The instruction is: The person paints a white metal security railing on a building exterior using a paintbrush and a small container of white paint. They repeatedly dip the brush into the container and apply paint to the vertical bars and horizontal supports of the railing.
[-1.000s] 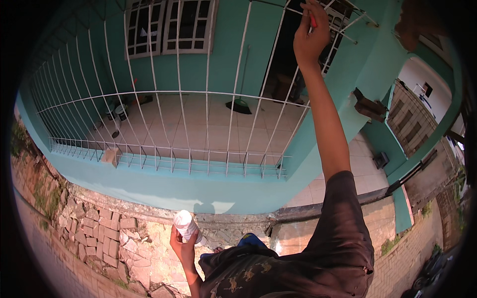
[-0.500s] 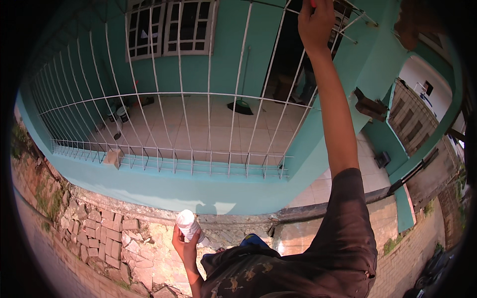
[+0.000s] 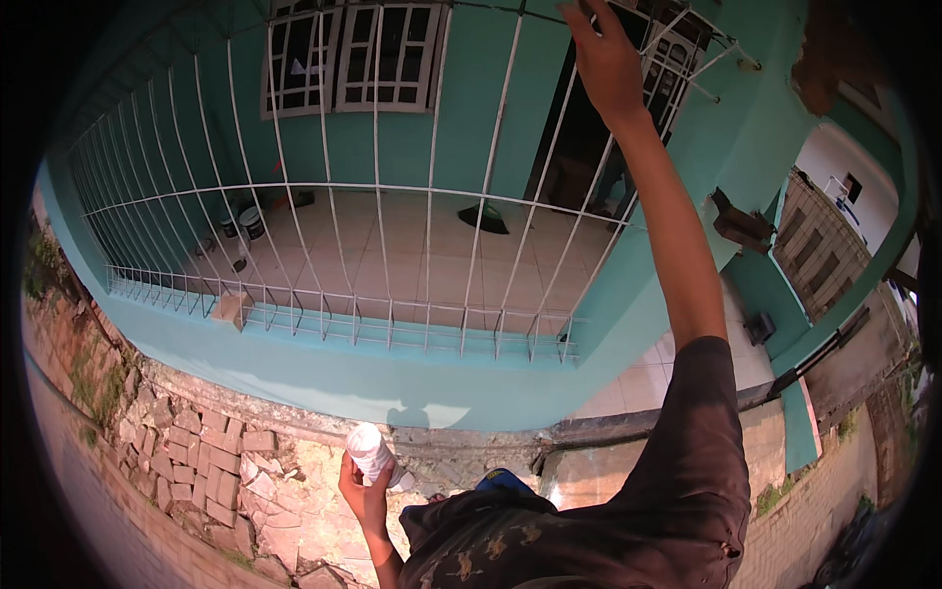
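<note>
My left hand [image 3: 367,499] is wrapped round a white plastic cup [image 3: 368,452], held low in front of my body. The cup's inside is too bright to make out. My right hand [image 3: 610,71] is raised high at the top edge of the view, beside the upper part of the white metal window grille [image 3: 432,187]. Its fingers are bent together around something small that is mostly cut off by the frame edge, so its kind does not show.
Behind the grille lie a tiled porch floor [image 3: 373,250], a broom head [image 3: 483,218] and buckets [image 3: 252,223]. A brick piece [image 3: 233,310] sits on the turquoise ledge [image 3: 324,368]. Broken paving [image 3: 201,461] covers the ground at left. A turquoise pillar [image 3: 677,255] stands at right.
My right hand has shifted slightly left along the top of the grille, and the red bit at its fingers no longer shows. The left hand keeps the cup nearly still. The view has turned a little.
</note>
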Demonstrator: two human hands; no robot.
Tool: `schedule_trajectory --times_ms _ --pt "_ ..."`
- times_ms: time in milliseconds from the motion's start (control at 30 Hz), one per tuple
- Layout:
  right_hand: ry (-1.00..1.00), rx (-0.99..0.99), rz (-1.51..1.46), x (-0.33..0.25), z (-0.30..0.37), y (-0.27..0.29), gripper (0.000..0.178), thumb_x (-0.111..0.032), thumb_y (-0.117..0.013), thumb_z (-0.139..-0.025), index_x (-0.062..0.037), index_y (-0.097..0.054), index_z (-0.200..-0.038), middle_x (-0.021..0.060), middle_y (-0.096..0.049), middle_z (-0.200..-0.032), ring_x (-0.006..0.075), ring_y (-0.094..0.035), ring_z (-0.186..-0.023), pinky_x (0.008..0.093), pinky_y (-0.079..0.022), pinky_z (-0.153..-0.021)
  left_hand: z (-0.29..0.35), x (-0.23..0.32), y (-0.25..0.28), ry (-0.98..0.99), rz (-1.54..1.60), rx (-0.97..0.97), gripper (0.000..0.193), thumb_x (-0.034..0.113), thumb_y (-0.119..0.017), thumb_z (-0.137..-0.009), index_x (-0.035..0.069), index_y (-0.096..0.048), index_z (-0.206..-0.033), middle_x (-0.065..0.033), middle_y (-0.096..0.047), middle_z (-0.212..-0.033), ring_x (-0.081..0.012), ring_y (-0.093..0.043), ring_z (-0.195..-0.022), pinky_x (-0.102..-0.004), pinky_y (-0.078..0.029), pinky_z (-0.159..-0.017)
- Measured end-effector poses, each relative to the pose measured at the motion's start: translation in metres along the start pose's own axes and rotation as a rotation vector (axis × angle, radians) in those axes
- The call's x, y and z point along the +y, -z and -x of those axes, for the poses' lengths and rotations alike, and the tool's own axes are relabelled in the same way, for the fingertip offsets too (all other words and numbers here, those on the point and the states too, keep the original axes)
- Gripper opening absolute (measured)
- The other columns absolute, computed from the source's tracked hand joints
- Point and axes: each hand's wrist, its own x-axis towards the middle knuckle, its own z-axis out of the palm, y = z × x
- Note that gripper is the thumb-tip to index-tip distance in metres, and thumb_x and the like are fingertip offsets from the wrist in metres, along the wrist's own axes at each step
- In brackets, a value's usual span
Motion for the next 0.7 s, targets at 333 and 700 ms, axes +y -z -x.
schedule_trajectory --times_ms 333,700 --pt "-0.031 -0.083 -0.208 0.011 -0.002 -0.005 0.028 0.006 -0.063 -0.094 -0.0003 -0.061 -0.121 0.0214 -0.064 -0.127 0.0355 -0.069 -0.106 0.0359 -0.060 -0.083 -0.006 -0.002 -0.003 -0.008 -0.013 -0.006 0.061 -0.005 -0.079 -0.079 -0.003 -0.058 -0.135 -0.0093 -0.067 -0.122 -0.0190 -0.064 -0.112 -0.0339 -0.048 -0.101" --pt "-0.221 0.222 -0.320 0.045 -0.034 0.002 0.028 0.008 -0.060 -0.098 -0.0010 -0.062 -0.124 0.0172 -0.067 -0.125 0.0268 -0.073 -0.101 0.0334 -0.058 -0.083 -0.009 -0.001 -0.009 0.009 0.000 -0.013 0.062 -0.006 -0.081 -0.077 -0.002 -0.059 -0.135 -0.0081 -0.068 -0.119 -0.0179 -0.064 -0.109 -0.0328 -0.049 -0.099"
